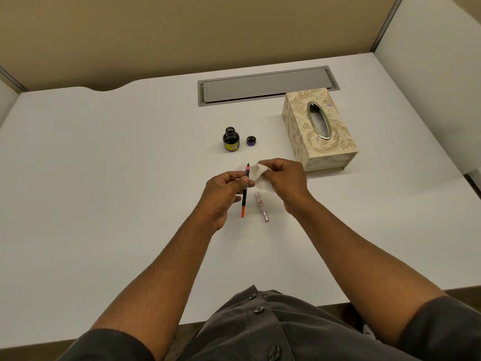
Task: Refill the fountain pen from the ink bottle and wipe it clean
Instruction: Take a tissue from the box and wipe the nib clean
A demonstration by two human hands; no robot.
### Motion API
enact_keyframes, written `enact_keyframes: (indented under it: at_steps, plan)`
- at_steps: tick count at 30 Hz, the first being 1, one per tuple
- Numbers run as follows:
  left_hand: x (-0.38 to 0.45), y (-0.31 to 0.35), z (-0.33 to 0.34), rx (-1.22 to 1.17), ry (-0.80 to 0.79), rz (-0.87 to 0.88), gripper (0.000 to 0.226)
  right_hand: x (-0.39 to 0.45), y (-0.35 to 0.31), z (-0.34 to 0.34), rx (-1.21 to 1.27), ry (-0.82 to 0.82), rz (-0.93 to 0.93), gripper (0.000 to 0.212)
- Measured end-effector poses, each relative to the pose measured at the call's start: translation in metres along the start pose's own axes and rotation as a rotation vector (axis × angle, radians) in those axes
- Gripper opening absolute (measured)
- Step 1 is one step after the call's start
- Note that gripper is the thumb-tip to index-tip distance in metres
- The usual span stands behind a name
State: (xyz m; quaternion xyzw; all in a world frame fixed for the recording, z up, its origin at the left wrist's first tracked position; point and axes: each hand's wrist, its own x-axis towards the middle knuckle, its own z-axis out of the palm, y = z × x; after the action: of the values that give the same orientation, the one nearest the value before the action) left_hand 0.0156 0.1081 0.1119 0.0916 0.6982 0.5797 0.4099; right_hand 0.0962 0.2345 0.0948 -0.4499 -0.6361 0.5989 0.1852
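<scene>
Grip of the left hand [226, 190]: thumb and fingers curled round the middle of the fountain pen [245, 190], clamped on it above the table [104, 178]. Grip of the right hand [282, 178]: fingertips pinching a white tissue [260, 171], held just beside the pen's upper part; whether tissue touches pen cannot be told.

Pen: slim, uncapped, barrel off. Dark nib at top, pinkish-red section below it, a clear stretch at the fingers, then black body, bright orange-red end at the bottom. Long axis nearly straight away from the person, nib pointing toward the far side of the table, orange end toward the person.

Silver-pink patterned pen barrel [261, 206] lies on the table just right of the pen, between the two wrists, roughly parallel to it.

Ink bottle [230, 139]: dark glass, yellow label, open, upright, beyond the hands. Its cap [251, 140] sits just beside it to the right, apart, opening up.

Patterned tissue box [318, 128] far right; grey cable hatch [268, 86] behind it.
</scene>
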Motion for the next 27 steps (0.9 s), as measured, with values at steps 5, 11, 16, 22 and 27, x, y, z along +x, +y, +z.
enact_keyframes:
  at_steps: [5,11,16,22,27]
  plan:
    - [-0.002,-0.002,0.003,0.061,0.025,0.004,0.013,-0.006,-0.007,0.002,-0.023,-0.126,-0.034,0.027]
    - [-0.005,-0.001,0.005,0.116,0.075,0.073,0.012,-0.010,-0.006,0.002,0.173,-0.195,0.011,0.018]
    - [-0.006,-0.001,0.006,0.186,0.073,0.126,0.016,-0.010,-0.009,-0.003,0.178,-0.230,-0.034,0.010]
    - [-0.009,0.000,0.005,0.232,0.046,0.153,0.016,-0.006,-0.012,-0.006,0.051,-0.316,-0.036,0.009]
    - [-0.009,0.000,0.008,0.262,0.043,0.121,0.021,-0.002,-0.014,-0.005,0.018,-0.320,0.029,0.008]
